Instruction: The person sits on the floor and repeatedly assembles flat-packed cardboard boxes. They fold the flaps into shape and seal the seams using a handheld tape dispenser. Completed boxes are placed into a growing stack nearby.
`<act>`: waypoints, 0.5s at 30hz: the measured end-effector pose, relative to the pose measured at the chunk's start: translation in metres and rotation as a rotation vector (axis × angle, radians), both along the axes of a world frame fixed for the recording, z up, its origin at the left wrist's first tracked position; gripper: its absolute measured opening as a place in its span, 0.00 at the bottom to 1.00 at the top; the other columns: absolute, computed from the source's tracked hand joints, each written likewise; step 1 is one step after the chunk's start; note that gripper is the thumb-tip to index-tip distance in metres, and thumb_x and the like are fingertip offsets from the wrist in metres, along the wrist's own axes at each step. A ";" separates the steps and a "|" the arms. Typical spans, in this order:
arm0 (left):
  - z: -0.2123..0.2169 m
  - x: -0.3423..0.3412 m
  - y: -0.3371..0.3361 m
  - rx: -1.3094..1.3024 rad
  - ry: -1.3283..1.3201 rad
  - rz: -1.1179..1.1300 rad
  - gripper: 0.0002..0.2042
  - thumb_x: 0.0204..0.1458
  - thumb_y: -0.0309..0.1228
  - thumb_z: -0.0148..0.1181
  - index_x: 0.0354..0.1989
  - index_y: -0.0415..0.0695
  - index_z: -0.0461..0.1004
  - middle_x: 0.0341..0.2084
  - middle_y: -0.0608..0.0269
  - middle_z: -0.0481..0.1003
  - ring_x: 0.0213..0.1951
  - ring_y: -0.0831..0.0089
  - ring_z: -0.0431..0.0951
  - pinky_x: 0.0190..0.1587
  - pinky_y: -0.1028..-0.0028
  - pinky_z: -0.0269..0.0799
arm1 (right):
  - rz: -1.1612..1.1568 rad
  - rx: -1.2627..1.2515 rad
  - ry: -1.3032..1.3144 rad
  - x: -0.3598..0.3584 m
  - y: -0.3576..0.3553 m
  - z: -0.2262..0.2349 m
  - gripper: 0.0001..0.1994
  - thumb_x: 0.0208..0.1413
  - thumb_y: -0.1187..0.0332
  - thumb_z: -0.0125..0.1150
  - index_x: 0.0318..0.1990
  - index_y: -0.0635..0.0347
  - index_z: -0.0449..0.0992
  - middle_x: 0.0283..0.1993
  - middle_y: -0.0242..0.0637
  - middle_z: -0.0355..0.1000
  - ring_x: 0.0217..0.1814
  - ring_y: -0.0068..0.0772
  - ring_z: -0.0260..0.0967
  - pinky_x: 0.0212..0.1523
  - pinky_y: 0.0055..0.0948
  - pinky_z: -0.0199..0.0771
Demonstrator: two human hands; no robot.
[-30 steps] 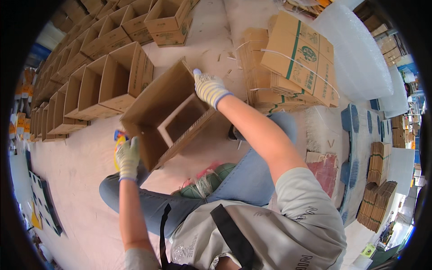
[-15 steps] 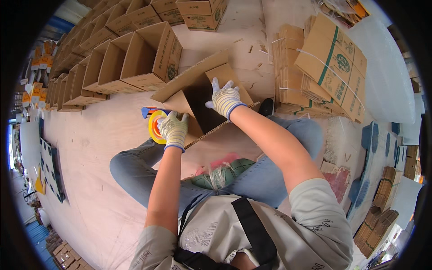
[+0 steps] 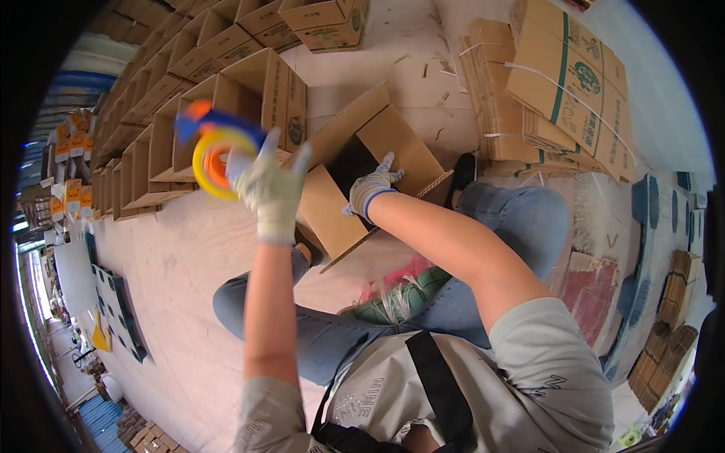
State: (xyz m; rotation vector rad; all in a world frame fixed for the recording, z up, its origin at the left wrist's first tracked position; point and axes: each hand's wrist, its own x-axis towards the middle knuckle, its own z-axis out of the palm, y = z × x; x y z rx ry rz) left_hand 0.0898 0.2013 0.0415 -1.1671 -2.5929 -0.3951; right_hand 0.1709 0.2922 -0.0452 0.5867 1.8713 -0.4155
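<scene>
My left hand [image 3: 270, 185], in a striped glove, is raised left of an open cardboard box [image 3: 325, 213]. It grips a blue and orange tape dispenser [image 3: 232, 127] with a yellow roll; motion blurs them, and some fingers point upward. The box sits tilted between my legs, with its flaps standing outward and its inside dark. My gloved right hand [image 3: 375, 186] lies over the box opening, fingers spread toward the right flap and thumb toward the left flap. Whether its fingertips press on the cardboard, I cannot tell.
Rows of open cartons [image 3: 283, 98] stand at the far left. Strapped stacks of flattened cartons [image 3: 570, 83] lie at the far right. A green and pink bundle [image 3: 396, 298] is between my thighs. Cardboard scraps [image 3: 424, 69] litter the floor beyond the box.
My left hand has lifted the tape dispenser up and left, away from the box's side. My right hand has come lower over the opening. The view has shifted slightly.
</scene>
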 end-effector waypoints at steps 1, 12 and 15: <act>-0.004 -0.014 0.016 -0.154 0.135 -0.077 0.20 0.41 0.48 0.64 0.41 0.52 0.77 0.39 0.50 0.72 0.40 0.55 0.69 0.40 0.60 0.67 | -0.013 -0.006 0.019 -0.001 -0.003 0.001 0.37 0.53 0.37 0.44 0.63 0.51 0.60 0.69 0.50 0.46 0.68 0.78 0.26 0.59 0.76 0.26; -0.145 0.029 -0.033 -0.657 0.346 -0.440 0.12 0.48 0.40 0.54 0.38 0.51 0.77 0.41 0.56 0.68 0.41 0.58 0.67 0.38 0.61 0.62 | 0.327 0.021 0.539 0.049 0.004 0.016 0.24 0.58 0.48 0.42 0.45 0.56 0.78 0.48 0.40 0.74 0.54 0.45 0.69 0.56 0.56 0.58; -0.133 0.012 -0.039 -0.395 0.159 -0.397 0.13 0.45 0.43 0.58 0.39 0.56 0.77 0.36 0.54 0.67 0.37 0.56 0.68 0.34 0.58 0.64 | 0.130 -0.001 0.809 0.101 0.017 0.038 0.25 0.56 0.45 0.44 0.33 0.58 0.78 0.32 0.44 0.75 0.44 0.42 0.72 0.51 0.42 0.66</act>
